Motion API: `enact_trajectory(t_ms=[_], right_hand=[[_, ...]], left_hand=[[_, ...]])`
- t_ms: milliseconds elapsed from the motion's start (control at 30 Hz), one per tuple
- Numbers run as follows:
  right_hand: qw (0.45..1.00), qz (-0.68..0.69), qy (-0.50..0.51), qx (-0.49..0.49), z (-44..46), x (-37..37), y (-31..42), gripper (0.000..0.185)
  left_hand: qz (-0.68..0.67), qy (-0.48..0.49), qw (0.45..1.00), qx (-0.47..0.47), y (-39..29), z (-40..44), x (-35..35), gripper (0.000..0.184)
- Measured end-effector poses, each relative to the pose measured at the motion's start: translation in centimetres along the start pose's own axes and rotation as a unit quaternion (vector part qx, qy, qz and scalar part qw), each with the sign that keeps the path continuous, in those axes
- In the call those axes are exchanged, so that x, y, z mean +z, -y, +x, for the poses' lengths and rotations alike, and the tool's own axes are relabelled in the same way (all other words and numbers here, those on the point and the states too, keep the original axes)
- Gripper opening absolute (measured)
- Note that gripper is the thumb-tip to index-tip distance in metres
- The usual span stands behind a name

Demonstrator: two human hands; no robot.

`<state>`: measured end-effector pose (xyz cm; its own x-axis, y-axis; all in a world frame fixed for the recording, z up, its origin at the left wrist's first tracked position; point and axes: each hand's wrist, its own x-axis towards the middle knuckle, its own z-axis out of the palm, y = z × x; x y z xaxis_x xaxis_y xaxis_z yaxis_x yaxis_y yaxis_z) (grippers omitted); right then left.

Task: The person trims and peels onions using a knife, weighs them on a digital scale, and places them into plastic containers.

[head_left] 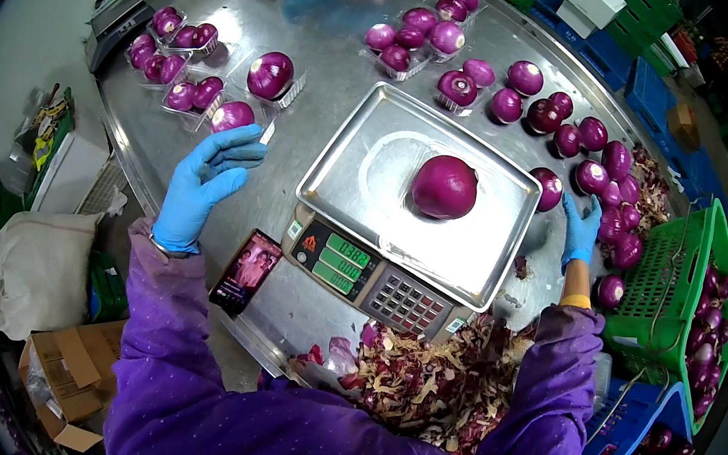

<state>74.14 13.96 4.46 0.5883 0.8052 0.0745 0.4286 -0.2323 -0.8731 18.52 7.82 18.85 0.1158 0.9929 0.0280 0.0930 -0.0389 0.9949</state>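
A large red onion [444, 187] rests on the metal tray [351, 155] of a scale, whose green display [342, 264] is lit. My left hand [209, 181], in a blue glove, is raised left of the tray with fingers apart and nothing in it, just below an onion [233, 117] in a clear plastic tray. Right of the scale, my gloved right hand [580, 230] has its fingers spread, close to a single onion [545, 190] and the loose onions [592, 177]. It holds nothing.
Packed onions [181, 94] stand at the left, others [409, 37] at the back. A phone [246, 273] leans by the scale. Onion peels [426, 378] pile up before my body. A green crate [663, 272] and a blue crate [635, 428] of onions are at the right.
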Motion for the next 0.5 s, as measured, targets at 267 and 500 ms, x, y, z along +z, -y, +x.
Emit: enact_trajectory(t_ms=[267,500], right_hand=[[0.996,-0.028,0.021,-0.083,4.3,4.7,-3.0,0.109],[0.999,-0.001,0.046,0.010,4.6,8.1,-3.7,0.094]], left_hand=[[0.035,0.018,0.999,-0.012,-0.3,0.7,0.9,0.058],[0.036,0.092,0.995,-0.020,0.1,3.0,6.4,0.063]])
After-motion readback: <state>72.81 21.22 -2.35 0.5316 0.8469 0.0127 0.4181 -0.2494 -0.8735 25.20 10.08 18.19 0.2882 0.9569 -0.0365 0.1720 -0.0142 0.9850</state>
